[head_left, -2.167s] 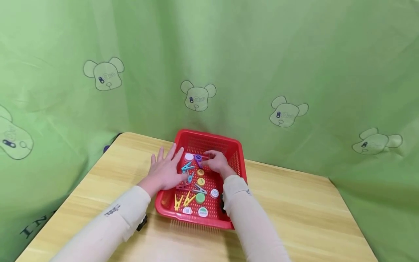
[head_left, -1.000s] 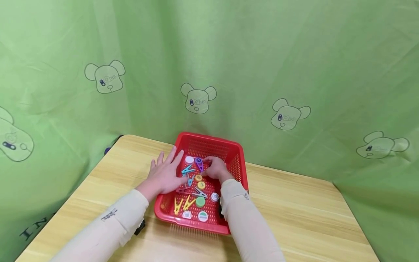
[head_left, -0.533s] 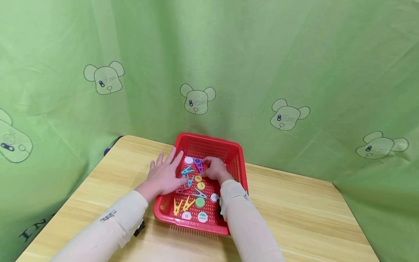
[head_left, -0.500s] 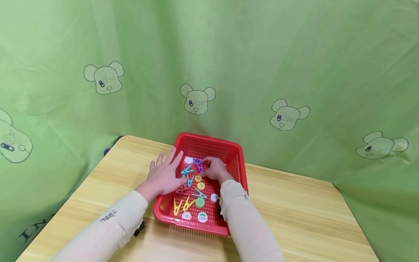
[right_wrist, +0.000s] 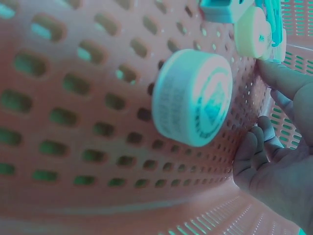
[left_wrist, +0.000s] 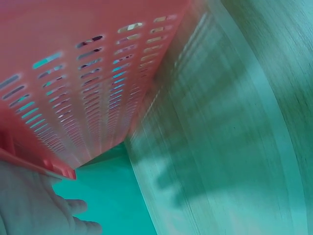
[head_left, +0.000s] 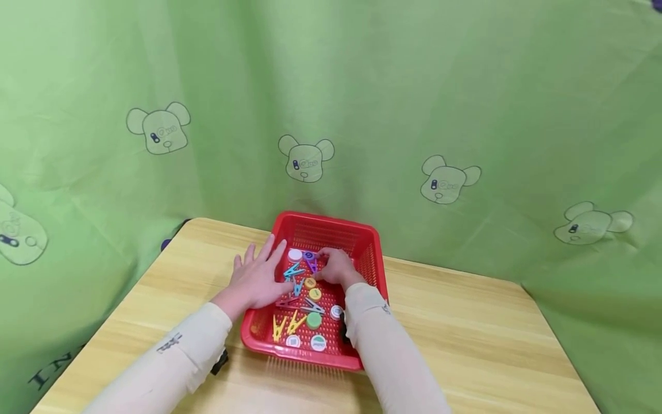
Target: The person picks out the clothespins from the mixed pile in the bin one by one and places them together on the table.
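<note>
A red plastic basket (head_left: 310,357) holds several bottle caps and clothespins. My left hand (head_left: 256,282) rests over its left rim with fingers spread, the thumb above a blue clothespin (head_left: 298,286). My right hand (head_left: 337,267) is inside the basket, fingers loosely bent. Its fingertips are beside a purple clothespin (head_left: 312,265) and an orange cap (head_left: 310,283); nothing shows plainly gripped. A purple cap (head_left: 309,255) and a white cap (head_left: 295,255) lie at the far left. In the right wrist view, a white cap (right_wrist: 191,98) stands near the hand.
Yellow clothespins (head_left: 278,329), a grey clothespin (head_left: 314,306), a yellow cap (head_left: 315,294), a green cap (head_left: 314,320) and a green-white cap (head_left: 318,343) lie toward the near side. The basket stands on a wooden table (head_left: 455,333) before a green curtain (head_left: 362,86).
Since the oldest frame, my right thumb has come nearer to the orange cap, which has shifted slightly left. The left hand keeps its place on the rim. Over the last half second little differs.
</note>
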